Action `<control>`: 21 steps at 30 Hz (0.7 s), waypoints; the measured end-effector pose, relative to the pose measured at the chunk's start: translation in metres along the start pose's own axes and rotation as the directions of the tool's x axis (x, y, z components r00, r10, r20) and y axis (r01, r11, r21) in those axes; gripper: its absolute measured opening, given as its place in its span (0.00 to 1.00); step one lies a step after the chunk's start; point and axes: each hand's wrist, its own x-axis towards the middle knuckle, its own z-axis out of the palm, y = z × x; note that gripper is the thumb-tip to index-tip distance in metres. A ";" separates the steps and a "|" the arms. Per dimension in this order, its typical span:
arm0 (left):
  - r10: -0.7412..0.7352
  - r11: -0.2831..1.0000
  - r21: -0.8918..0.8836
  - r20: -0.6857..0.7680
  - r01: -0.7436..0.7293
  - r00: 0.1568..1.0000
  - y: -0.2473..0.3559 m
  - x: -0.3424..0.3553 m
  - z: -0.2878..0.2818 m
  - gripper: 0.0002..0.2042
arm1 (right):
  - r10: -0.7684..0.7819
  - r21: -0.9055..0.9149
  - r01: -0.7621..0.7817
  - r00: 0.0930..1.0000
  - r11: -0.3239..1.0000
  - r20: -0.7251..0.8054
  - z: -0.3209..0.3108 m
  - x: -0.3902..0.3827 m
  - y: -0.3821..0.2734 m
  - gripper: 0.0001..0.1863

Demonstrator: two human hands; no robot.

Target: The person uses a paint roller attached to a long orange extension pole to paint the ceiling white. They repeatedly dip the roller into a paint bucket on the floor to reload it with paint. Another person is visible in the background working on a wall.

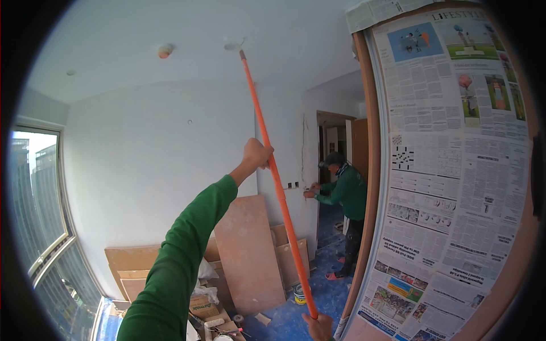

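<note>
A long orange extension pole (pixel 278 182) slants up from the lower right to the ceiling. My left hand (pixel 257 153), at the end of a green sleeve, is closed around the pole's upper half. Low in the view, my right hand (pixel 319 328) is wrapped round the pole's bottom end. At the top, a thin wire shows beside a pale round shape (pixel 232 46) against the white ceiling (pixel 125 40). Whether that is a roller or a ceiling opening, I cannot tell.
Boards (pixel 250 250) lean against the white wall (pixel 153 170), with boxes and a paint roller (pixel 213 323) below. A bucket (pixel 300 294) stands on blue floor covering (pixel 278 318). A co-worker (pixel 348 193) works by the doorway. Newspaper (pixel 432 170) covers the panel at right. A window (pixel 40 193) is left.
</note>
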 end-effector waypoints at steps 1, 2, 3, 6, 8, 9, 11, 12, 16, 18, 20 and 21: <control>-0.002 1.000 -0.005 -0.003 0.002 1.000 -0.001 0.005 -0.002 0.13 | 0.007 -0.016 -0.007 1.000 1.000 0.014 0.002 0.003 -0.002 0.20; -0.005 1.000 -0.010 -0.007 0.005 1.000 -0.002 0.009 -0.005 0.12 | 0.014 -0.032 -0.013 0.999 0.999 0.029 0.003 0.008 -0.005 0.19; -0.008 1.000 -0.014 -0.010 0.007 1.000 -0.002 0.011 -0.008 0.12 | 0.022 -0.048 -0.020 0.999 0.999 0.043 0.004 0.010 -0.010 0.19; -0.016 0.999 -0.038 -0.018 0.015 1.000 0.003 0.013 -0.013 0.12 | -0.100 0.034 0.102 0.993 0.994 -0.057 0.009 0.010 -0.026 0.19; -0.003 0.999 -0.042 -0.003 0.003 1.000 0.007 0.006 -0.008 0.12 | -0.130 -0.015 0.129 0.989 0.991 -0.071 0.006 0.005 -0.021 0.18; 0.005 0.999 -0.037 -0.004 -0.005 1.000 0.010 -0.001 -0.009 0.12 | -0.153 -0.035 0.151 0.986 0.988 -0.070 0.006 0.003 -0.017 0.18; 0.000 0.998 -0.055 0.023 0.002 1.000 0.013 -0.016 -0.002 0.13 | -0.143 -0.080 0.141 0.989 0.987 -0.022 0.001 -0.001 0.016 0.18; -0.003 0.998 -0.065 0.039 0.006 0.999 0.015 -0.025 0.004 0.14 | -0.136 -0.103 0.135 0.991 0.985 0.001 -0.002 -0.005 0.036 0.18; 0.050 0.991 -0.128 0.102 -0.037 0.993 0.040 -0.075 0.018 0.16 | -0.144 0.048 0.146 0.989 0.988 -0.044 -0.013 -0.021 0.089 0.13; 0.085 0.987 -0.145 0.123 -0.067 0.989 0.050 -0.093 0.026 0.17 | -0.023 0.166 0.017 0.999 0.986 0.034 -0.026 -0.032 0.102 0.10; 0.092 0.992 -0.094 0.133 -0.079 0.987 0.060 -0.111 0.028 0.15 | -0.037 0.233 0.038 0.999 0.972 -0.008 -0.027 -0.039 0.117 0.09; 0.101 0.993 -0.078 0.143 -0.090 0.985 0.068 -0.122 0.031 0.15 | -0.039 0.264 0.046 0.999 0.963 -0.032 -0.029 -0.044 0.127 0.10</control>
